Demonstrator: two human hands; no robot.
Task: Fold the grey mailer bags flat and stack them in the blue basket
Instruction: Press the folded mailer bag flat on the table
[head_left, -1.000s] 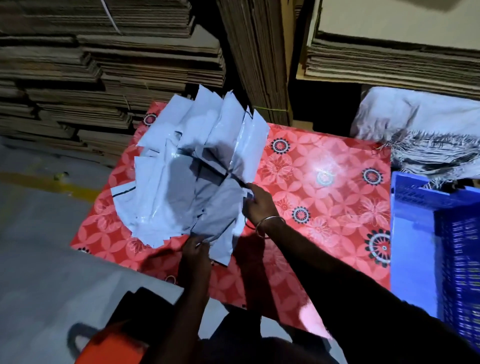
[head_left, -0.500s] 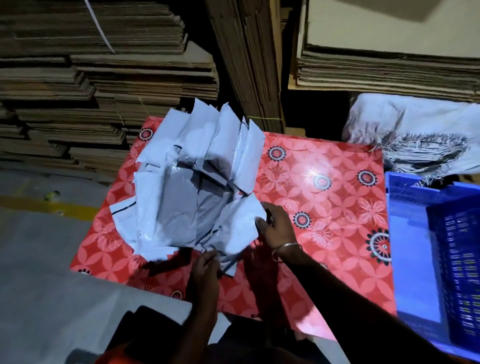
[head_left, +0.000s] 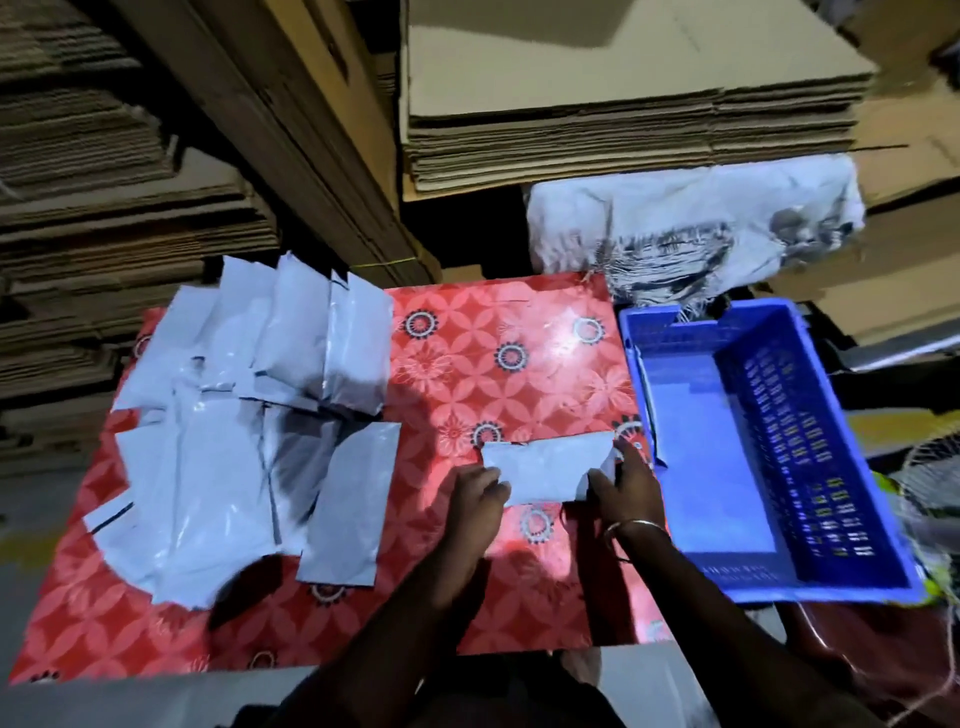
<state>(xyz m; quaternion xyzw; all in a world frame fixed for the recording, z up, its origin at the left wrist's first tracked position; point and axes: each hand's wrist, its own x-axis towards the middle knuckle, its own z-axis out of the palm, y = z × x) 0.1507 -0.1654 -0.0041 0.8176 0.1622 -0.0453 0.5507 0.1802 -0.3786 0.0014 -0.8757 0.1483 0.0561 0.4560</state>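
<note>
Grey plastic mailer bag, folded into a flat strip (head_left: 545, 474), sits between my two hands above the red flower-patterned surface (head_left: 519, 332), just beside the blue plastic basket (head_left: 769, 584). My left hand (head_left: 470, 499) pinches its left end, my right hand (head_left: 626, 488) its right end, each grip pressed onto the plastic. A loose heap of unfolded grey mailer bags (head_left: 234, 431) covers the surface's left side. Stacked brown cardboard sheets (head_left: 597, 124) rise behind.

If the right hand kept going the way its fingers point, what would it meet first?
Probably the blue basket: the right hand, gripping the folded mailer bag, points up toward its near left wall, though depth is unclear.
</note>
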